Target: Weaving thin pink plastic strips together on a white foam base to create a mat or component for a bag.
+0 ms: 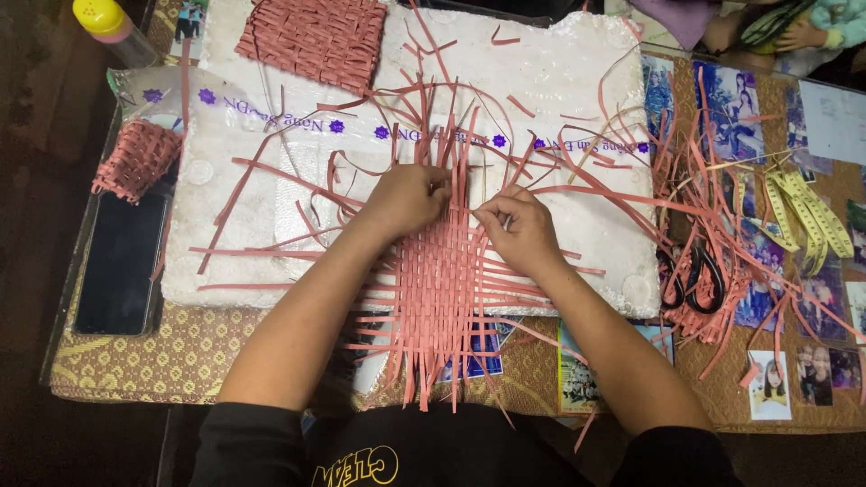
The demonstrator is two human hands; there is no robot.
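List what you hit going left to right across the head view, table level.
Black phone → small pink woven basket → left hand → pink woven mat → right hand → black-handled scissors → yellow measuring tape.

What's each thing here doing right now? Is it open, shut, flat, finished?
Left hand: pinching strips at the mat's top edge.
Right hand: pinching a strip beside it.
Woven pink mat: flat, unfinished, loose ends sticking out.
Finished woven square: lying flat.
Small woven basket: on its side.
Phone: screen dark.
Scissors: lying under loose strips.
Bottle: yellow cap on.
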